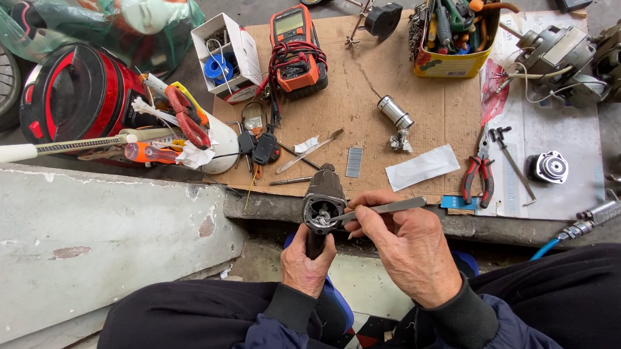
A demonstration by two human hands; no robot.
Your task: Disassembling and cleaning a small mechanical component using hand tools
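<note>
- L hand [306, 262] closed round dark motor part [322, 203], held upright over lap, at cardboard [363, 102] edge.
- R hand [406, 243] pinches tweezers [382, 208], tip inside part's open end.
- Red pliers [478, 171], orange meter [294, 49] beyond on cardboard.

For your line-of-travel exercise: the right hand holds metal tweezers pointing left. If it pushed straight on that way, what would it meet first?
The right hand would drive the tweezers into the open end of the dark motor housing held by the left hand; the tips look already at it, though depth is unclear.
</note>
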